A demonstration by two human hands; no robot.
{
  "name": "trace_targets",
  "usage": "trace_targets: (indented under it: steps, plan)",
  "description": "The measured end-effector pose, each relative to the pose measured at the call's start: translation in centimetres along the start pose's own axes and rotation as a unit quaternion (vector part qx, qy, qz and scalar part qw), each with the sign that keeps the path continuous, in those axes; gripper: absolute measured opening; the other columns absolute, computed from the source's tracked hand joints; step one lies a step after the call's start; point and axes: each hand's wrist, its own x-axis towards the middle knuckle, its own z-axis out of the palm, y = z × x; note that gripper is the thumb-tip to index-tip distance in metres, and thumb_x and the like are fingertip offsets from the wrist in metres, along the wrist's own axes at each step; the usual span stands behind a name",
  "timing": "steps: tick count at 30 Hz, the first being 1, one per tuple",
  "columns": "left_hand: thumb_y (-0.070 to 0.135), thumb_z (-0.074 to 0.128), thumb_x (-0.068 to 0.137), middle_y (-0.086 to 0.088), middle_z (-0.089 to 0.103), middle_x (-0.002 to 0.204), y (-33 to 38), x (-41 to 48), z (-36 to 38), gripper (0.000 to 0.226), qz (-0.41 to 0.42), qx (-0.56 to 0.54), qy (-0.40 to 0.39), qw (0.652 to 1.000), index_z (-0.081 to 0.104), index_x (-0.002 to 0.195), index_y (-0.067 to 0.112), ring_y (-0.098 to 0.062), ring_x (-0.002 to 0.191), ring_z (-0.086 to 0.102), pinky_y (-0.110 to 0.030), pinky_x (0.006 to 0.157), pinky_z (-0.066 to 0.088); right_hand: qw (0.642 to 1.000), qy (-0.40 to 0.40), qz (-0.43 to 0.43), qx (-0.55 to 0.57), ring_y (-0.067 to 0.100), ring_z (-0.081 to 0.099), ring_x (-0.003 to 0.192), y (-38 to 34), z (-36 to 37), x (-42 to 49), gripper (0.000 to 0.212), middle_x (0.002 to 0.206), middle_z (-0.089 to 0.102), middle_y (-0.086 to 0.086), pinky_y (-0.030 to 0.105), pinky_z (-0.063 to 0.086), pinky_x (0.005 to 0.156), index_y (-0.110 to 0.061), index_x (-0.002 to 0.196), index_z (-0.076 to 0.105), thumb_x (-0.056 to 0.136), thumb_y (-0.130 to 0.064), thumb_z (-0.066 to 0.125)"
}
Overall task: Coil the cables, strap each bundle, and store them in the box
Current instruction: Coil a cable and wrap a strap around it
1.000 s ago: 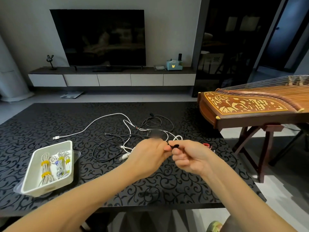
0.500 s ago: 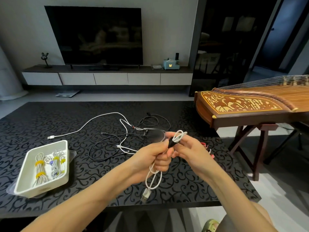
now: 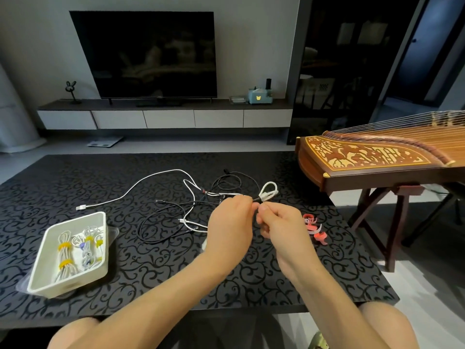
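Both hands meet above the black patterned table (image 3: 151, 278). My left hand (image 3: 230, 230) and my right hand (image 3: 279, 227) pinch a small white cable coil (image 3: 268, 191), whose loops stick up behind my fingertips with a dark strap around them. Most of the coil is hidden behind my hands. Loose white cables (image 3: 141, 187) and black cables (image 3: 161, 222) lie tangled on the table beyond my hands. A white box (image 3: 47, 250) at the left holds several coiled cables bound with yellow straps (image 3: 64, 245).
Pink straps (image 3: 314, 229) lie on the table right of my right hand. A wooden zither on a stand (image 3: 377, 159) sits close to the table's right edge. A TV (image 3: 146, 54) and low cabinet stand at the back wall.
The hanging loop of white cable under my left hand has been gathered up and is out of sight. The coil's loops show higher and further right.
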Motion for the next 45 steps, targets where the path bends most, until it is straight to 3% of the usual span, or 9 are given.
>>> trace_targets:
  steps: [8, 17, 19, 23, 26, 30, 34, 41, 45]
  plan:
    - [0.008, 0.028, 0.072, -0.005, 0.052, 0.073, -0.4, -1.1, 1.3, 0.048, 0.118, 0.199, -0.023, 0.973, 0.061, 0.107, -0.002, -0.02, 0.065, 0.043, -0.028, 0.061, 0.027, 0.99, -0.012, 0.088, 0.109, 0.0, 0.045, 0.042, 0.7, 0.0, 0.7, 0.036, 0.044, 0.047, -0.006, 0.012, 0.037, 0.045, -0.001, 0.064, 0.054, 0.095, -0.019, 0.054]
    - [0.02, 0.049, 0.096, -0.005, 0.061, 0.096, -1.8, -3.0, -0.4, 0.026, -0.101, -0.024, -0.158, 0.982, 0.065, 0.111, 0.006, -0.025, 0.091, 0.058, -0.023, 0.081, 0.038, 0.99, 0.088, -0.049, -0.094, 0.006, 0.053, 0.06, 6.7, -0.7, 2.0, 0.017, 0.066, 0.059, -0.003, 0.022, 0.041, 0.064, -0.016, 0.089, 0.064, 0.094, -0.006, 0.052]
    - [0.04, 0.037, 0.1, -0.004, 0.064, 0.091, -1.5, -2.9, -0.3, 0.045, -0.318, -0.188, -0.271, 0.889, 0.067, 0.099, 0.007, -0.024, 0.088, 0.061, -0.02, 0.074, 0.039, 0.968, 0.1, -0.152, -0.174, 0.005, 0.057, 0.07, 7.8, -0.4, 1.0, 0.019, 0.073, 0.063, -0.003, 0.018, 0.043, 0.069, -0.013, 0.099, 0.067, 0.092, -0.005, 0.051]
    - [0.061, 0.022, 0.095, -0.008, 0.07, 0.097, -1.9, -2.1, 0.7, 0.075, -0.54, -0.538, -0.331, 0.556, 0.064, 0.112, 0.001, -0.02, 0.087, 0.066, -0.035, 0.085, 0.05, 0.876, 0.067, -0.39, -0.276, 0.013, 0.056, 0.08, 9.7, 0.6, -0.8, 0.033, 0.082, 0.067, 0.009, 0.02, 0.045, 0.078, 0.007, 0.104, 0.067, 0.091, -0.003, 0.038]
    - [0.041, 0.036, 0.1, -0.008, 0.069, 0.087, -1.9, -1.4, 1.2, 0.054, -0.549, -0.623, -0.263, 0.492, 0.068, 0.097, -0.002, -0.021, 0.078, 0.068, -0.035, 0.083, 0.051, 0.828, 0.011, -0.471, -0.303, 0.021, 0.061, 0.082, 11.4, -0.1, -1.5, 0.031, 0.089, 0.069, 0.013, 0.028, 0.051, 0.078, 0.006, 0.114, 0.063, 0.1, -0.007, 0.038]
    - [0.03, 0.04, 0.101, 0.0, 0.052, 0.057, -2.0, -1.4, 3.3, 0.032, -0.584, -0.586, -0.183, 0.531, 0.053, 0.081, 0.007, -0.015, 0.052, 0.052, -0.033, 0.073, 0.05, 0.848, -0.092, -0.403, -0.331, 0.017, 0.061, 0.074, 13.9, -3.0, -0.9, 0.048, 0.088, 0.069, 0.001, 0.027, 0.051, 0.067, -0.015, 0.132, 0.051, 0.086, 0.001, 0.053]
    - [0.035, 0.032, 0.103, 0.002, 0.044, 0.051, -3.6, -1.3, 4.4, 0.038, -0.583, -0.545, -0.13, 0.588, 0.047, 0.078, 0.011, -0.013, 0.042, 0.046, -0.031, 0.058, 0.054, 0.871, 0.097, -0.208, -0.435, 0.023, 0.066, 0.078, 16.3, -6.5, 2.4, 0.038, 0.088, 0.072, 0.002, 0.033, 0.052, 0.067, -0.012, 0.116, 0.066, 0.079, -0.005, 0.068]
    - [0.037, 0.027, 0.103, 0.0, 0.044, 0.057, -3.7, -1.4, 4.7, 0.036, -0.498, -0.502, -0.246, 0.663, 0.046, 0.088, 0.012, -0.013, 0.047, 0.046, -0.027, 0.051, 0.05, 0.72, 0.005, 0.08, -0.69, 0.023, 0.053, 0.11, 19.1, -9.2, 7.3, 0.025, 0.112, 0.062, 0.003, 0.03, 0.043, 0.084, -0.017, 0.113, 0.061, 0.098, -0.033, 0.048]
    - [0.04, 0.034, 0.101, 0.005, 0.028, 0.058, -4.7, -1.1, 5.6, 0.033, -0.498, -0.496, -0.222, 0.675, 0.046, 0.088, 0.012, -0.007, 0.046, 0.025, -0.019, 0.043, 0.026, 0.833, 0.077, -0.02, -0.547, 0.024, 0.06, 0.066, 19.0, -8.8, 6.6, 0.007, 0.069, 0.065, 0.003, 0.03, 0.04, 0.053, -0.013, 0.081, 0.069, 0.086, -0.018, 0.069]
